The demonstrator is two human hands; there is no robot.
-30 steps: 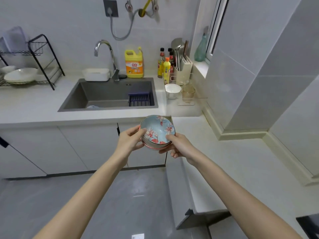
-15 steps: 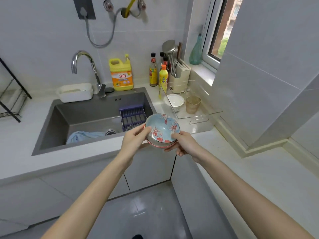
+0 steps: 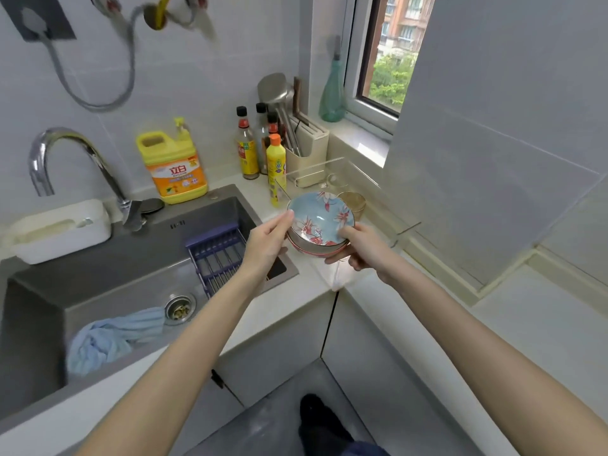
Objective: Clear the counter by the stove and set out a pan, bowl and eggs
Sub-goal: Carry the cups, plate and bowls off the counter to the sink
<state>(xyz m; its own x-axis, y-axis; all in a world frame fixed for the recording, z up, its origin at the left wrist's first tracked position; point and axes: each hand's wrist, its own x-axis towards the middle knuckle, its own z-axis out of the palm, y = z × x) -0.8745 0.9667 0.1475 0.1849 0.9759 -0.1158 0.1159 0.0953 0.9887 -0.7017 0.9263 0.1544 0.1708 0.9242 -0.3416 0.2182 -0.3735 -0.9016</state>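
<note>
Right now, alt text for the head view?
Two bare hands, left hand and right hand, hold a blue floral bowl above the counter corner right of a steel sink. A blue cloth lies in the sink; yellow detergent jug and sauce bottles stand behind.

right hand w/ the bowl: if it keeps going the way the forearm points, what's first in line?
Probably the amber glass just beyond the floral bowl that the right hand holds with the left hand; it seems to stand inside the clear tray. Depth is unclear, so the bowl may pass above it.
</note>
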